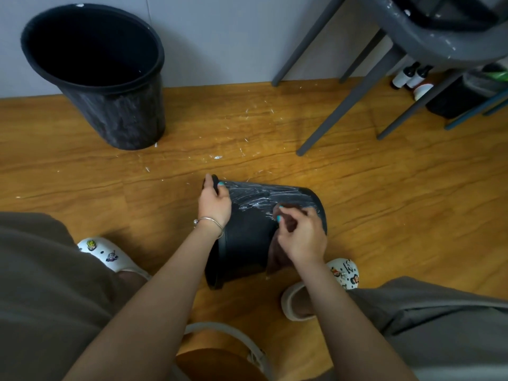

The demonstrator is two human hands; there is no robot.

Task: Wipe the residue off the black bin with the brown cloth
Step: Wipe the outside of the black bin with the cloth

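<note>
A second black bin (96, 75) stands upright at ten o'clock on the wooden floor (384, 188); a grey chair (384, 64) stands at two o'clock, bottles (409, 75) beneath it.

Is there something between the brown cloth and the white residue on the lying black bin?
Nothing visible. The right hand already presses the brown cloth on the black bin, at the edge of the white residue. The left hand holds the rim.

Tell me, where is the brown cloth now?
In the head view, the brown cloth is right of centre, gripped by the right hand against the side of the tipped black bin.
</note>
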